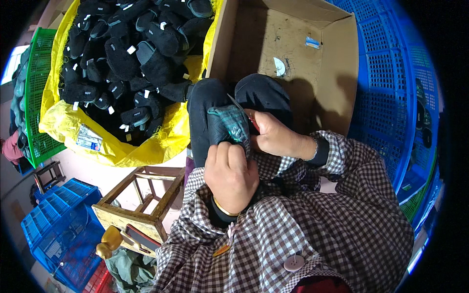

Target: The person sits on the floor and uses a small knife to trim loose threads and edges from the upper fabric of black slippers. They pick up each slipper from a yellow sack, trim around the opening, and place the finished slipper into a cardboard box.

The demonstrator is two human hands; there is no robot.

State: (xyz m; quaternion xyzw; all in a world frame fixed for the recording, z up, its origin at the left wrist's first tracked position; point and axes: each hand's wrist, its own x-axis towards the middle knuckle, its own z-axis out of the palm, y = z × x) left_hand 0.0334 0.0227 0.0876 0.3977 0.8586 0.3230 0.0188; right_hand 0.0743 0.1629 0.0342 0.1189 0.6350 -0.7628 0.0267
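One dark green fabric piece (229, 124) with lighter green markings lies over the left knee (201, 105) of the seated person, and from where I stand it looks soft, light and slightly padded. The left hand (230, 173) is wrapped over its near end, fingers curled down tight. The right hand (273, 134) is close beside it, folded round a red-handled tool (253, 123) whose thin metal blade (235, 102) pokes out past the far edge of the fabric; I can't make out how the blade meets the cloth.

I'd expect the piece to bend and wrinkle easily rather than slip, and a drop shouldn't hurt it, though a sharp point could snag or nick it. The near end seems the best place to pinch, with the knee as backing and the fingers well clear of the blade. A firm grip should do; a hard squeeze would probably just bunch it up.

Ahead, to the person's left, a yellow sack (53, 119) is heaped with fuzzy black slippers (122, 58), and a cardboard box (338, 73) stands to the right of it.
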